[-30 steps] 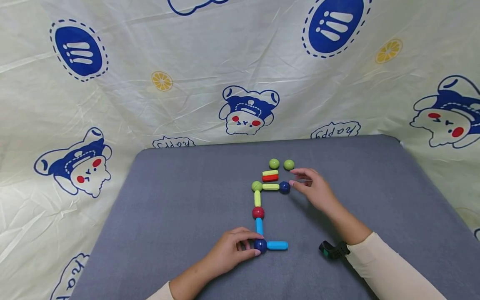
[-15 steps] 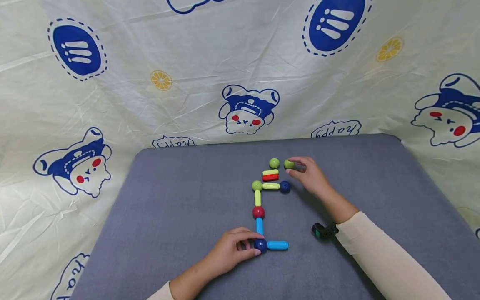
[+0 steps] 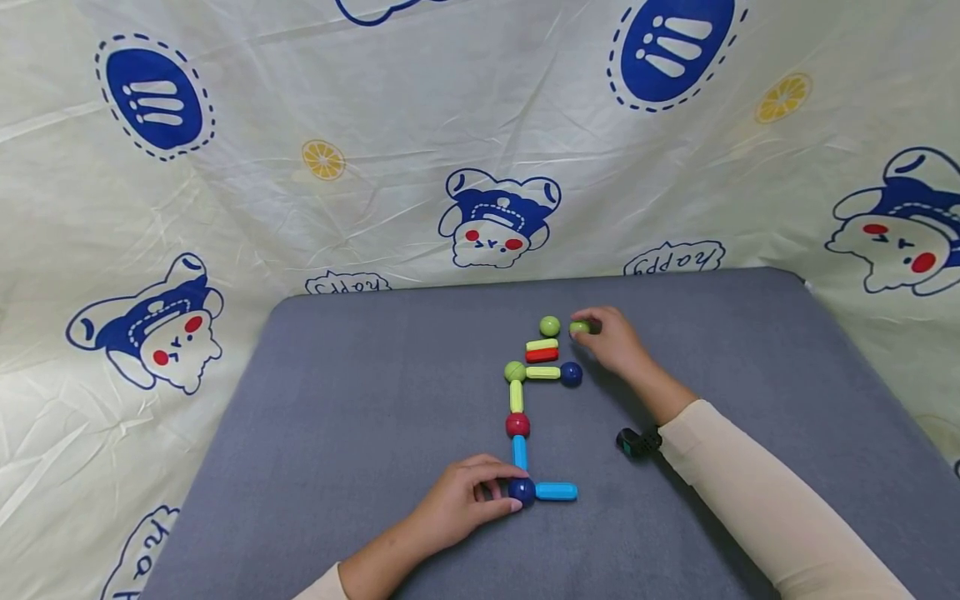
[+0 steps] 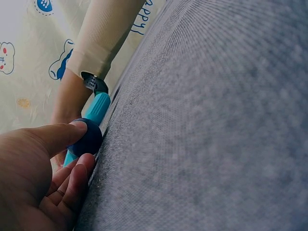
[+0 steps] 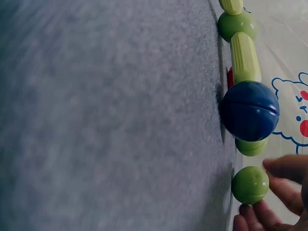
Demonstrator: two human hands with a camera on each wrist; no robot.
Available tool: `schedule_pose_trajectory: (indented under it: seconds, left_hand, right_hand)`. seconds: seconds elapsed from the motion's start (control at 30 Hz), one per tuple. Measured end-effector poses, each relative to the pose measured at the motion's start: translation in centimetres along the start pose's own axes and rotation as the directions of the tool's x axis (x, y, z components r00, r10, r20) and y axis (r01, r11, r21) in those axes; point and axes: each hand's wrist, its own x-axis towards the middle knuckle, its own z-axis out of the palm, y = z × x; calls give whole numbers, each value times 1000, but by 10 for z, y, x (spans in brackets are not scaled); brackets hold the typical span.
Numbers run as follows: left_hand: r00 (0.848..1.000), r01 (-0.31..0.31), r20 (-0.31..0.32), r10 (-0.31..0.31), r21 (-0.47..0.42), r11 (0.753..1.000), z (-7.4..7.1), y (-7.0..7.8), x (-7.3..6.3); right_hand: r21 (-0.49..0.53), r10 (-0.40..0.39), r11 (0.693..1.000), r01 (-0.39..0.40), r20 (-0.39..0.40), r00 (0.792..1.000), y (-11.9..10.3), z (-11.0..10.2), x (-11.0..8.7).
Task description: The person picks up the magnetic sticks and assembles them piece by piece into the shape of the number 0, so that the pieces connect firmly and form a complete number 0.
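My left hand [image 3: 467,498] pinches a dark blue ball [image 3: 522,492] between thumb and fingers. From that ball a blue rod [image 3: 557,492] points right, and another blue rod [image 3: 520,452] runs up to a red ball [image 3: 517,425]. A yellow-green rod [image 3: 517,397] joins the red ball to a ridged green ball [image 3: 514,372]. Rightward from there lie a second yellow-green rod [image 3: 543,372] and another dark blue ball [image 3: 572,374]. My right hand [image 3: 613,340] has thumb and fingers around a loose green ball [image 5: 250,185] behind this row.
Another green ball [image 3: 550,326] lies just left of the held one. A short yellow-green rod [image 3: 542,344] and a red rod [image 3: 542,356] lie side by side below it. A grey cloth [image 3: 360,400] covers the table; a printed curtain [image 3: 390,217] hangs behind.
My right hand has moved from beside the far dark blue ball up to the right-hand loose green ball and closed its fingers around it. The left hand stays put.
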Motion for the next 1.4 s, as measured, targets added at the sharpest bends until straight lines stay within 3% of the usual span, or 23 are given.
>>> schedule_pose_trajectory:
  seconds: [0.4, 0.7, 0.97, 1.17, 1.4]
  left_hand:
    - [1000, -9, 1, 9, 2, 1000, 0, -2, 1]
    - [1000, -8, 6, 8, 18, 1000, 0, -2, 1]
    - [1000, -2, 2, 2, 12, 1000, 0, -1, 1]
    - [1000, -9, -6, 9, 5, 1000, 0, 0, 0]
    - [1000, -8, -5, 8, -1, 1000, 0, 1, 0]
  right_hand:
    - [-29, 42, 999, -41, 42, 998, 11, -16, -21]
    - [-73, -32, 997, 37, 75, 997, 17, -27, -59]
    - [-76, -26, 996, 37, 141, 990, 13, -31, -101]
    - [-33, -52, 998, 62, 245, 968, 12, -31, -133]
    - [92, -107, 993, 77, 383, 917, 7, -27, -162]
